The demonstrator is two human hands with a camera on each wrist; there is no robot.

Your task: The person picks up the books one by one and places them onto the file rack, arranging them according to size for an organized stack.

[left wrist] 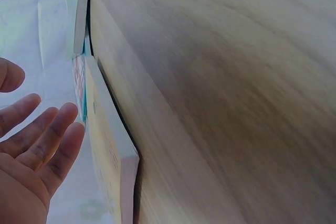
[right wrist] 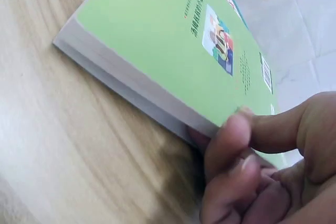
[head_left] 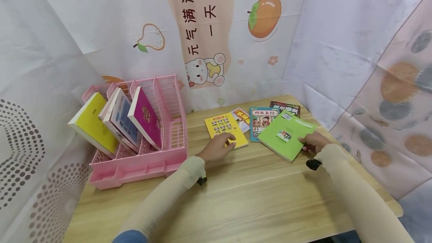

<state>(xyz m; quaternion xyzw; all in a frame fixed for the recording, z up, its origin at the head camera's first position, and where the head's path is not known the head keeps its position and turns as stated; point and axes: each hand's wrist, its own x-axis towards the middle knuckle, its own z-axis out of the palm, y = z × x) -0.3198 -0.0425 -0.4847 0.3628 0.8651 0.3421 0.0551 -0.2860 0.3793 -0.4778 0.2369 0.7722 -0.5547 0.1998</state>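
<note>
My right hand (head_left: 315, 143) pinches the right edge of a green book (head_left: 275, 138). In the right wrist view the thumb lies on the cover and fingers (right wrist: 231, 142) curl at the page edge, with some reaching underneath. The book's near corner rests close over the table. My left hand (head_left: 216, 147) hovers by the near left part of a yellow book (head_left: 233, 128), its fingers loosely bent and holding nothing. Partly beneath the green book lie a blue comic-style book (head_left: 258, 123) and a dark-covered book (head_left: 293, 108). A small red and yellow book (head_left: 241, 117) sits behind the yellow one.
A pink slotted book rack (head_left: 135, 171) stands at the left. Leaning in it are a yellow book (head_left: 96, 123), pale-spined books (head_left: 125, 117) and a purple book (head_left: 146, 117). Printed curtains (head_left: 236, 66) hang behind and beside the wooden table (head_left: 236, 198).
</note>
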